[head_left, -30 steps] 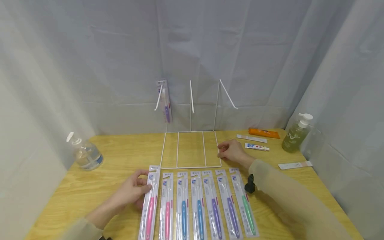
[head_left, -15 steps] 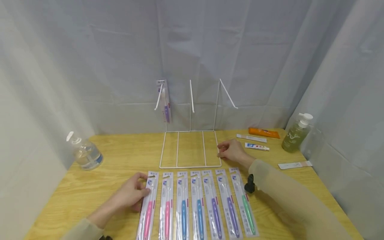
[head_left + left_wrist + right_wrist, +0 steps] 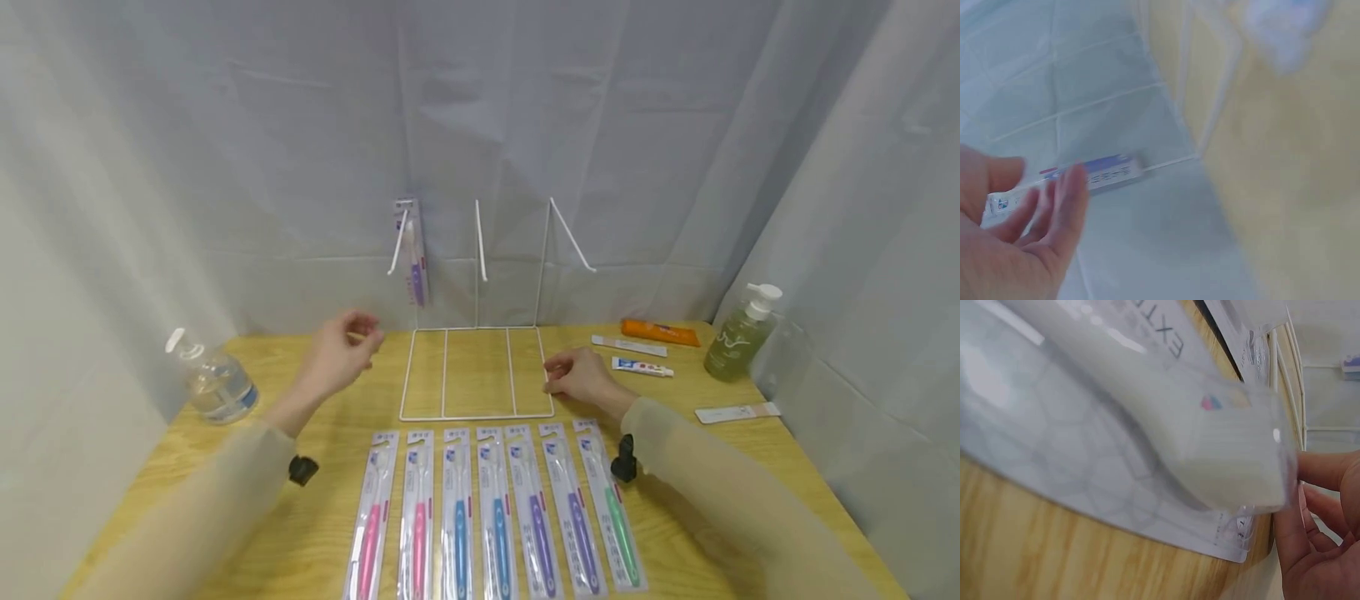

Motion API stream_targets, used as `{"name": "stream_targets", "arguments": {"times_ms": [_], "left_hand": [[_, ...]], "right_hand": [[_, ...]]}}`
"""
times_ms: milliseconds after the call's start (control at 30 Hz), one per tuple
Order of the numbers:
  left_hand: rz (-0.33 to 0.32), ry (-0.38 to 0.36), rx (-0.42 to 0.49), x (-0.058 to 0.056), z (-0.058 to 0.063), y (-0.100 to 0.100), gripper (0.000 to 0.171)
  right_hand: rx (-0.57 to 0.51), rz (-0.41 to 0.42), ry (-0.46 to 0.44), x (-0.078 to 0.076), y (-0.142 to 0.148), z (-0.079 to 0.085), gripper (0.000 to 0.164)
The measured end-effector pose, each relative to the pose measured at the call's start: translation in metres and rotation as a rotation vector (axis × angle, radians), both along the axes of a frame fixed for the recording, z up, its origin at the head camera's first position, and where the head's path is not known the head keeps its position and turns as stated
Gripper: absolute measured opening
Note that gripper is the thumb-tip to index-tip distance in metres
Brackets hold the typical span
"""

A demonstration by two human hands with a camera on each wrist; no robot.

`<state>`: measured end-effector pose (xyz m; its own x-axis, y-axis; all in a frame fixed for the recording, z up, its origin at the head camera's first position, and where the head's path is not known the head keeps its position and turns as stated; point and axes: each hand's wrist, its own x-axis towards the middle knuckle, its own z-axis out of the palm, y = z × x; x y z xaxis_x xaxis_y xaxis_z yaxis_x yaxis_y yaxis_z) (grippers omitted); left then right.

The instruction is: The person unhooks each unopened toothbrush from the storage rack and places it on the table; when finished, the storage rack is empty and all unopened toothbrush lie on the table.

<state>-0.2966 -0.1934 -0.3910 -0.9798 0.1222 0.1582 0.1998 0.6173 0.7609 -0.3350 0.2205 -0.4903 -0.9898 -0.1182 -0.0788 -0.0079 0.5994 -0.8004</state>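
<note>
My left hand (image 3: 337,354) is raised to the left of the white wire rack (image 3: 477,417), its fingers loosely bent with nothing between them. In the left wrist view, a packaged purple toothbrush (image 3: 1107,175) shows beyond that hand (image 3: 1029,225); in the head view this toothbrush (image 3: 417,267) hangs on the rack's left hook. The right hand (image 3: 581,379) pinches the rack's right base wire between thumb and fingers. In front of the rack lies a row of several packaged toothbrushes, with a pink one (image 3: 369,533) at the left end and a green one (image 3: 621,533) at the right.
A clear pump bottle (image 3: 221,387) stands at the left and a green pump bottle (image 3: 738,342) at the right. Near the right hand lie an orange tube (image 3: 660,332), a small toothpaste tube (image 3: 642,367) and flat white packets (image 3: 738,412). Grey curtain (image 3: 315,150) closes off the back.
My left hand has let go of the leftmost pink toothbrush, which lies lower and in line with the row, and has moved up and away. The right hand has stayed at the rack.
</note>
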Motion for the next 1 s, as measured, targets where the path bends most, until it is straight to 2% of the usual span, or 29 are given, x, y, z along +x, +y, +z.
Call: {"name": "stream_targets", "arguments": {"times_ms": [100,200,267,367,533,633,800,1000], "left_hand": [[0.066,0.111,0.045,-0.034,0.019,0.013,0.047],[0.133,0.151,0.088,-0.062,0.034,0.024,0.059],[0.165,0.151,0.115,-0.076,0.040,0.029,0.064],[0.203,0.142,0.145,-0.090,0.046,0.035,0.064],[0.242,0.122,0.162,-0.097,0.049,0.041,0.049],[0.244,0.141,0.145,-0.099,0.047,0.044,0.041],[0.207,0.202,0.130,-0.100,0.044,0.052,0.033],[0.118,0.238,0.149,-0.095,0.044,0.064,0.027]], "right_hand": [[-0.013,0.010,0.010,0.000,-0.002,0.001,0.042],[-0.019,0.013,0.010,0.000,-0.004,0.003,0.042],[-0.018,0.012,0.005,0.000,-0.006,0.004,0.042],[-0.009,0.008,-0.002,0.000,-0.008,0.006,0.042],[-0.003,0.002,-0.005,-0.002,-0.008,0.004,0.042],[0.005,0.000,-0.008,-0.002,-0.007,0.004,0.043],[0.029,-0.004,-0.021,0.001,-0.005,0.007,0.042],[0.031,-0.010,-0.016,0.001,-0.001,0.003,0.042]]}}
